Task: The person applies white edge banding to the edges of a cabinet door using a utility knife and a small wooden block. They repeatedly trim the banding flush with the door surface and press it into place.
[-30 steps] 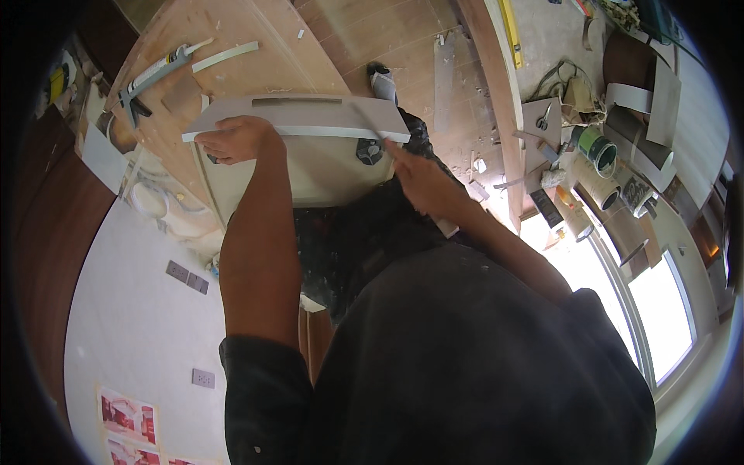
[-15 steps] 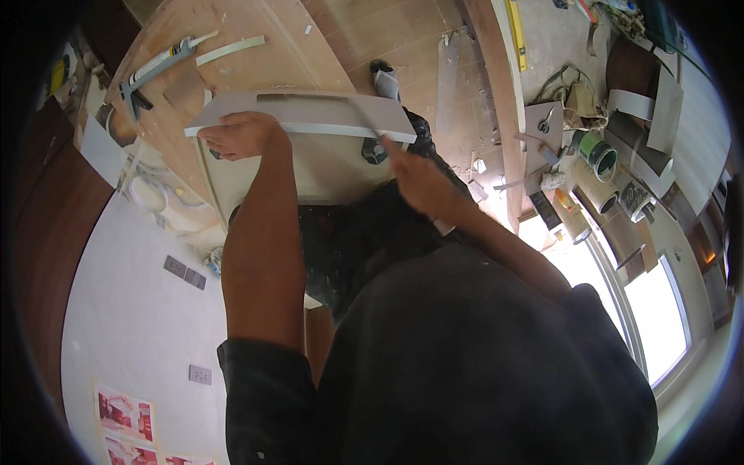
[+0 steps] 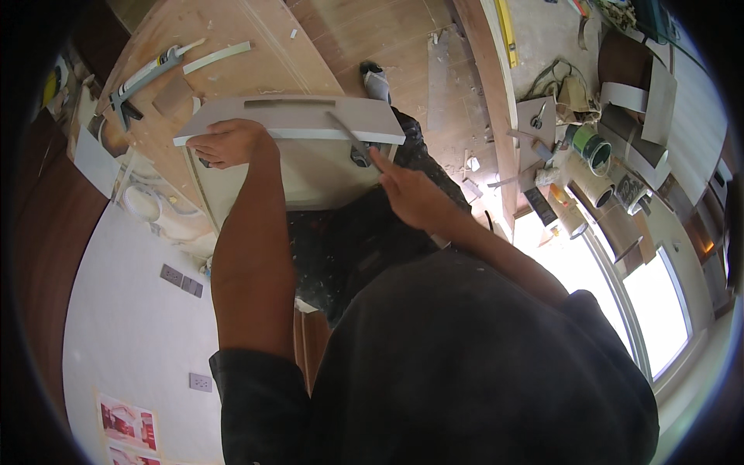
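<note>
A drawer-like box with a pale grey front panel (image 3: 298,118) rests near my legs, and a long slot (image 3: 289,103) shows in that panel. My left hand (image 3: 232,143) is closed over the panel's left end, with the thumb side hidden. In my right hand (image 3: 411,198) is a thin flat file (image 3: 349,133), held by its near end with the index finger stretched along it. The file slants across the panel's near edge, right of the middle. Whether it touches that edge I cannot tell.
A plywood board (image 3: 232,74) lies beyond the panel, bearing a caulking gun (image 3: 147,76) and a pale strip (image 3: 218,57). At the right are scissors (image 3: 538,118), a green can (image 3: 593,151) and a yellow level (image 3: 506,31). Wall sockets (image 3: 181,280) are at the left.
My right hand and the file have drawn back toward me, and the file's blur has lessened. My left hand keeps its hold on the panel. The whole view has shifted slightly.
</note>
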A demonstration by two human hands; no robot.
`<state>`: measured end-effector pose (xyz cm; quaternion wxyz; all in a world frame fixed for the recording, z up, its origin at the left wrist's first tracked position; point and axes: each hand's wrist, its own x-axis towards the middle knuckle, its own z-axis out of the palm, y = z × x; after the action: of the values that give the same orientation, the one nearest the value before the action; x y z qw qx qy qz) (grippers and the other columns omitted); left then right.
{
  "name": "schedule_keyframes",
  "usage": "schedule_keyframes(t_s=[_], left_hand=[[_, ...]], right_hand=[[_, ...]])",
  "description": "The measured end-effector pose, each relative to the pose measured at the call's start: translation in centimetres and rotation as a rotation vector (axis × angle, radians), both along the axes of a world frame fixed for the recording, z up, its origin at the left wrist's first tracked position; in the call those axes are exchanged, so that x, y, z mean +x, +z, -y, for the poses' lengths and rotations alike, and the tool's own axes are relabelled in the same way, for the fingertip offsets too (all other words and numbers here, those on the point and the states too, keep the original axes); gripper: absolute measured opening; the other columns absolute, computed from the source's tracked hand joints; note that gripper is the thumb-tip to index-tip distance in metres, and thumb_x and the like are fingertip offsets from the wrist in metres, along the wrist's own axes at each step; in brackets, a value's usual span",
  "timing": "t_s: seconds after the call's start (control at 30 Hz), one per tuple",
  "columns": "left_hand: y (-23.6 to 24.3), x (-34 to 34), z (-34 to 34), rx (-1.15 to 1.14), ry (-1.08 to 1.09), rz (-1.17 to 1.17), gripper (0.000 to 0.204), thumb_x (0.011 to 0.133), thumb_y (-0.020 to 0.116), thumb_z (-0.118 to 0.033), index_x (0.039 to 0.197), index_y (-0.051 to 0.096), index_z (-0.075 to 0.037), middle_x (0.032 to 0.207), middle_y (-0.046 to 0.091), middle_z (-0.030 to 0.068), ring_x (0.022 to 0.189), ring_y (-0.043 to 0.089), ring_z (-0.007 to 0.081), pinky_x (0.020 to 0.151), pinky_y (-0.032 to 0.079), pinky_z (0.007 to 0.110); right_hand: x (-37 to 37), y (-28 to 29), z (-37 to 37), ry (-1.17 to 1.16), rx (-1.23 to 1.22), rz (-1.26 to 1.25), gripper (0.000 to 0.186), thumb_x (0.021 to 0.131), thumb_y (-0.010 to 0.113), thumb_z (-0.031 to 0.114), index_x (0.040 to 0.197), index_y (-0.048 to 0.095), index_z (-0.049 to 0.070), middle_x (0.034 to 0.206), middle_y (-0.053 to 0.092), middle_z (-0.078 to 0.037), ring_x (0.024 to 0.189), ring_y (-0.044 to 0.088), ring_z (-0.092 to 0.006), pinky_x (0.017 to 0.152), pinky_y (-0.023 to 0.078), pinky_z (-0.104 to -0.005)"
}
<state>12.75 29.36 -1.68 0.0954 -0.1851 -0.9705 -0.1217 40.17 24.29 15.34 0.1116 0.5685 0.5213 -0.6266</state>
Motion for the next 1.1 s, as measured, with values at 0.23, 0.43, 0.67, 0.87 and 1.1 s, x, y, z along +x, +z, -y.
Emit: schedule_keyframes(t_s=[0.23,0.43,0.67,0.87,1.1], left_hand=[[-0.1,0.0,-0.1,0.007,0.014,0.026,0.058,0.100,0.033,-0.031,0.145,0.034,0.007,0.143,0.046,0.0195,0.133,0.042,0.0329,0.108,0.029,0.052],[0.2,0.2,-0.5,-0.009,0.026,0.068,0.058,0.102,0.030,-0.032,0.145,0.033,0.007,0.148,0.042,0.0183,0.137,0.037,0.0328,0.110,0.025,0.051],[0.7,0.2,-0.1,0.013,0.040,0.092,0.058,0.101,0.031,-0.031,0.145,0.033,0.007,0.146,0.043,0.0190,0.137,0.037,0.0326,0.110,0.025,0.052],[0.4,-0.3,0.2,0.016,0.020,0.069,0.058,0.101,0.032,-0.030,0.145,0.031,0.007,0.145,0.043,0.0191,0.136,0.037,0.0326,0.110,0.025,0.052],[0.4,0.2,-0.6,-0.013,0.011,0.066,0.057,0.101,0.028,-0.030,0.144,0.031,0.008,0.145,0.043,0.0192,0.136,0.037,0.0324,0.109,0.026,0.051]], right_hand=[[1.3,-0.7,0.8,0.003,0.068,0.051,0.048,0.102,0.037,0.018,0.149,0.033,0.009,0.093,0.066,-0.030,0.089,0.062,-0.0496,0.084,0.049,-0.0542],[2.3,-0.7,0.6,0.016,0.034,0.072,0.049,0.101,0.036,0.017,0.149,0.031,0.008,0.097,0.062,-0.034,0.092,0.061,-0.0494,0.084,0.047,-0.0547],[3.6,-0.7,0.4,-0.051,-0.045,0.109,0.048,0.102,0.036,0.017,0.149,0.032,0.008,0.101,0.062,-0.033,0.092,0.060,-0.0504,0.088,0.046,-0.0553],[3.6,0.6,-1.9,-0.152,-0.270,0.199,0.049,0.103,0.037,0.020,0.149,0.031,0.006,0.104,0.064,-0.031,0.091,0.064,-0.0457,0.085,0.050,-0.0503],[3.8,0.9,-1.4,-0.097,-0.251,0.207,0.050,0.103,0.037,0.021,0.150,0.029,0.007,0.094,0.066,-0.028,0.071,0.067,-0.0385,0.070,0.056,-0.0457]])
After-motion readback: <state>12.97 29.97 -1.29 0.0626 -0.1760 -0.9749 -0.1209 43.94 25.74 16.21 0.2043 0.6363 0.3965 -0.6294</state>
